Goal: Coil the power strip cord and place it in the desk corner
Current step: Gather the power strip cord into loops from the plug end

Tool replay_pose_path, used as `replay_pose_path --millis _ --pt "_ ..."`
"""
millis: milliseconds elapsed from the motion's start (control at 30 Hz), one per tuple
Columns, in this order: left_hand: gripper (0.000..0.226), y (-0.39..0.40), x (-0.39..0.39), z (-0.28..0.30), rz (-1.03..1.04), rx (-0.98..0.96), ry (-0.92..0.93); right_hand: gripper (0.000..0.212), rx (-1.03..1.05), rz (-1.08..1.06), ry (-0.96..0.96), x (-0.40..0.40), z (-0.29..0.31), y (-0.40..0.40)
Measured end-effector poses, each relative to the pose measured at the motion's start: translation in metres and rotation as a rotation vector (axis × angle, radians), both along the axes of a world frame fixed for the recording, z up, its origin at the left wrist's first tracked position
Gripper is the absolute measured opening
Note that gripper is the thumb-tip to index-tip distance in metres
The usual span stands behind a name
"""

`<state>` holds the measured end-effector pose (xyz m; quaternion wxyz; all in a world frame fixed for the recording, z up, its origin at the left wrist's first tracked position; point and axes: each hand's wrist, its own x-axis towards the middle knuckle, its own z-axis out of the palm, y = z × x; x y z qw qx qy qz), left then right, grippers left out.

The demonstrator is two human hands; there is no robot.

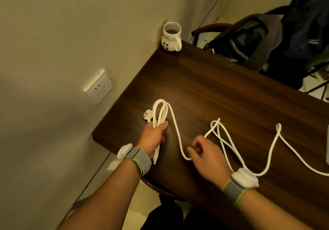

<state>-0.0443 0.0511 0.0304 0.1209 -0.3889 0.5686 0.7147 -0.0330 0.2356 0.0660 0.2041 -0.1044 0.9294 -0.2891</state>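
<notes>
A: State the work surface and its largest neighbours.

B: A dark wooden desk (222,90) sits with its left edge along a pale wall (53,33). Beyond the far edge stands a chair (210,28) carrying a dark backpack (249,39).

A: Locate the cord.

B: The white power strip cord (272,147) runs across the near half of the desk in slack curves. It starts at the right edge, where a sliver of a white body (327,146) enters the view; whether that is the strip itself cannot be confirmed. Toward the left edge, the cord is gathered into a bundle of several long loops (161,112). The plug (148,115) lies just beside the bundle, near the left edge.

A: Hand states?

B: The left hand (154,139) is closed in a fist around the gathered loops, which project beyond it on both sides. The right hand (206,156) is curled, thumb and fingertips pinching the cord at the low point of the curve leading out of the bundle. Each wrist carries 1 grey band with a white module (244,178).

A: Smaller items?

B: 1 white mug (171,37) with a panda print stands in the far left corner of the desk, well apart from the cord. 1 white wall socket (98,86) is mounted on the wall beside the left edge.
</notes>
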Motion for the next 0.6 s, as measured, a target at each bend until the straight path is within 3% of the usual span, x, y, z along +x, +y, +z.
replay_pose_path --millis 100,200,267,367,600 --pt "0.013 0.002 -0.003 0.001 0.015 0.054 -0.004 0.036 0.008 -0.382 -0.181 -0.013 -0.015 0.020" --pt "0.023 0.007 -0.004 0.002 -0.010 0.111 -0.012 0.055 -0.289 -0.589 -0.572 -0.021 -0.026 0.015" --pt "0.023 0.012 -0.004 0.004 -0.045 0.112 -0.012 0.053 -0.480 -0.643 -0.662 -0.020 -0.026 0.004" --pt "0.023 0.020 -0.004 0.004 -0.073 0.113 -0.007 0.056 -0.470 -0.564 -0.560 -0.011 -0.028 -0.010" --pt "0.034 0.053 -0.003 0.006 -0.162 0.064 0.074 0.054 -0.135 -0.049 -0.065 0.013 -0.014 -0.016"
